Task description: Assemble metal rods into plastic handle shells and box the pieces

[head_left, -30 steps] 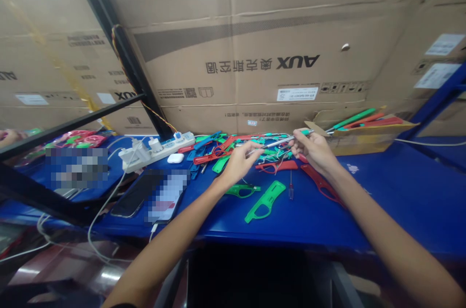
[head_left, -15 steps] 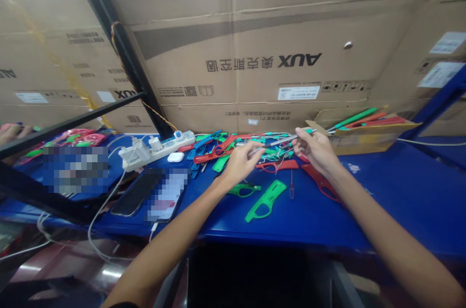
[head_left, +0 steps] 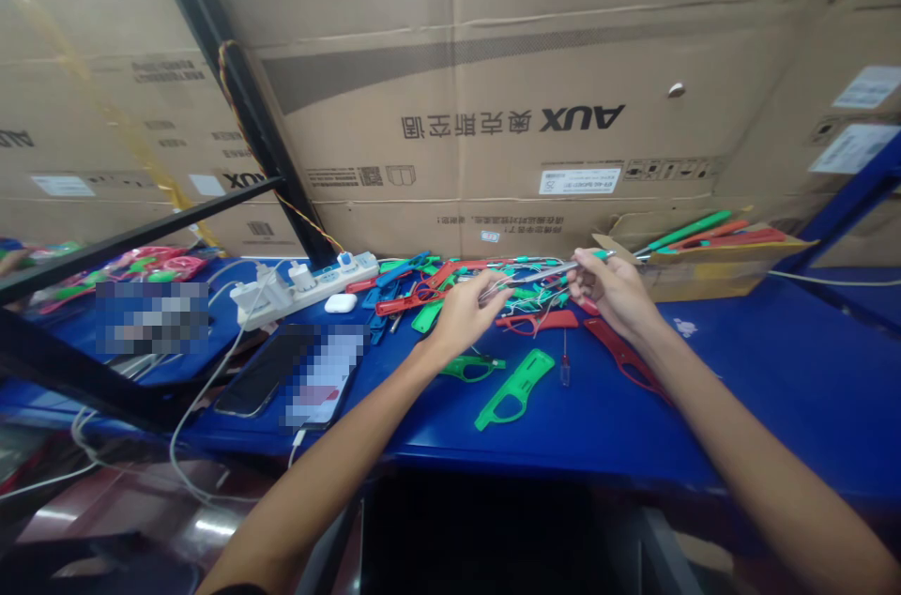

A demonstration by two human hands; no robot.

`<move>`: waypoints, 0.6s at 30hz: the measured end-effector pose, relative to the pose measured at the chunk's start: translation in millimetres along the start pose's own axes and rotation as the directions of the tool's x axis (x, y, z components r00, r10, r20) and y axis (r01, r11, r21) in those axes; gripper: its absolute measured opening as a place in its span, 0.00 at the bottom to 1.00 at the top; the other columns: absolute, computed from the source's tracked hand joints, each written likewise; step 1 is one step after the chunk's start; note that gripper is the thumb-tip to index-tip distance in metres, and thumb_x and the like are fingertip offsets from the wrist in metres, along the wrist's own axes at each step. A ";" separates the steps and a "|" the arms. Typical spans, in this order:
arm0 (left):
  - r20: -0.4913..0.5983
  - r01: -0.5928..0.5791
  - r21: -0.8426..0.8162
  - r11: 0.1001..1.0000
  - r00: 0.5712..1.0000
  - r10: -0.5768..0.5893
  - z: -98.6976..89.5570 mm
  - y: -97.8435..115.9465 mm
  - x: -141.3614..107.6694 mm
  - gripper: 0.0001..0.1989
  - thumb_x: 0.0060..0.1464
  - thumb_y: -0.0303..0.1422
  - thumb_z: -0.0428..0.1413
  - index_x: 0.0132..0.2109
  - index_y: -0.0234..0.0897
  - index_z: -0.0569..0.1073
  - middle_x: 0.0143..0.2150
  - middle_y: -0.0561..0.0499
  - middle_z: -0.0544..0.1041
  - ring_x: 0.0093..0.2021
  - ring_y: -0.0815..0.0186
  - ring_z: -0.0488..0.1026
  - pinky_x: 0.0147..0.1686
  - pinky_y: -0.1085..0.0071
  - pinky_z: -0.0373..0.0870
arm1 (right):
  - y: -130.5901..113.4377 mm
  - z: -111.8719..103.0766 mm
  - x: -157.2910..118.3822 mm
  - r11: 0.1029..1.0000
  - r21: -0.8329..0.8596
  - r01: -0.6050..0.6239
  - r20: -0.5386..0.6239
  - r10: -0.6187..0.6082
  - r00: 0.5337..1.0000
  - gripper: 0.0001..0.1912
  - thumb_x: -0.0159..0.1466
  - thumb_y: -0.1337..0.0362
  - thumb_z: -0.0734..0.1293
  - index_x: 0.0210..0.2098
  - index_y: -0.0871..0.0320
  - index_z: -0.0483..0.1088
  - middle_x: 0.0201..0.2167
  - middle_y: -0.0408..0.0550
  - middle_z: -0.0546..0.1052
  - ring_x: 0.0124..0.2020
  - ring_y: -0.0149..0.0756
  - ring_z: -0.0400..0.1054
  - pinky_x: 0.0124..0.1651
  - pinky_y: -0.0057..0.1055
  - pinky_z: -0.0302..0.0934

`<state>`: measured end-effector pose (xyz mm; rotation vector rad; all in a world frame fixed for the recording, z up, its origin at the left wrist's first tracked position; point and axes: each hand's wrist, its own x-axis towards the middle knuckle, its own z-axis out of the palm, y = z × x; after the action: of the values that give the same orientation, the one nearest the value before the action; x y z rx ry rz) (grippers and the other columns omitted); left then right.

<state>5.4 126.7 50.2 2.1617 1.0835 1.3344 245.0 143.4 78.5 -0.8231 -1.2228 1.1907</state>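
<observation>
My right hand (head_left: pixel 614 290) is closed round one end of a thin metal tube (head_left: pixel 553 271); a bit of green shows at the fingertips. The tube slants down to the left towards my left hand (head_left: pixel 461 313), whose fingers are pinched on what looks like a thin wire at its end. Beneath both hands lies a heap of white wires with green parts (head_left: pixel 529 297). Nearer to me rests a green plastic lighter casing half (head_left: pixel 517 387), with another green casing (head_left: pixel 473 368) beside my left wrist. A red casing (head_left: pixel 623 358) lies under my right forearm.
A cardboard box (head_left: pixel 704 274) with green and red lighter pieces stands at the right. Two phones (head_left: pixel 264 374), a power strip (head_left: pixel 310 285) and a white earbud case (head_left: pixel 340 303) are at the left. A small screwdriver (head_left: pixel 565 372) lies on the blue table (head_left: pixel 795 379).
The tube has shifted slightly between my hands, its left end now closer to the left fingers. Both arms stay in nearly the same place.
</observation>
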 end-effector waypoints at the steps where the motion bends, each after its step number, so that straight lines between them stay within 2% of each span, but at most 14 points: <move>1: 0.004 -0.004 0.005 1.000 1.000 0.004 0.3 -0.4 0.0 0.13 0.65 0.40 0.57 0.49 0.35 0.77 0.28 0.54 0.73 0.27 0.66 0.68 0.32 0.71 0.63 | -0.2 -0.3 0.0 1.000 0.000 0.001 0.000 -0.001 1.000 0.22 0.51 0.47 0.80 0.29 0.55 0.71 0.22 0.40 0.74 0.17 0.26 0.65 0.18 0.22 0.62; 5: 0.037 -0.033 0.014 0.999 0.999 0.032 1.8 -2.3 -0.4 0.14 0.67 0.39 0.55 0.52 0.37 0.77 0.35 0.49 0.78 0.35 0.61 0.74 0.39 0.68 0.68 | -1.7 -0.8 0.4 1.000 -0.007 0.007 -0.006 -0.007 1.000 0.23 0.50 0.47 0.80 0.28 0.55 0.70 0.22 0.40 0.75 0.17 0.26 0.65 0.18 0.23 0.62; 8: 0.064 -0.054 0.007 0.999 0.997 0.053 1.7 -2.1 -0.1 0.14 0.67 0.39 0.55 0.54 0.38 0.77 0.40 0.47 0.79 0.38 0.60 0.75 0.42 0.66 0.69 | -2.3 -0.7 0.5 1.000 -0.018 0.014 -0.011 -0.014 1.000 0.24 0.49 0.47 0.80 0.29 0.55 0.69 0.21 0.40 0.74 0.17 0.26 0.65 0.18 0.23 0.62; 13: 0.109 -0.074 -0.016 0.997 0.991 0.076 -2.5 3.9 1.7 0.14 0.67 0.39 0.55 0.52 0.38 0.80 0.39 0.47 0.76 0.37 0.61 0.71 0.41 0.67 0.67 | -0.3 -2.1 1.7 0.999 -0.025 0.022 -0.020 -0.023 1.000 0.24 0.49 0.47 0.81 0.29 0.55 0.69 0.19 0.39 0.73 0.16 0.27 0.65 0.18 0.24 0.63; 18: 0.120 -0.042 -0.080 0.996 0.991 0.051 -4.8 10.3 1.8 0.17 0.68 0.44 0.54 0.49 0.37 0.81 0.36 0.49 0.74 0.35 0.63 0.68 0.40 0.68 0.64 | 0.9 -2.7 2.4 0.999 -0.021 0.029 -0.030 -0.030 0.999 0.24 0.49 0.46 0.81 0.28 0.56 0.70 0.20 0.40 0.74 0.17 0.27 0.66 0.18 0.23 0.63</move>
<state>5.9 121.2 60.3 2.1929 0.9254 1.2251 247.2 146.3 77.8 -0.8328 -1.2203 1.1400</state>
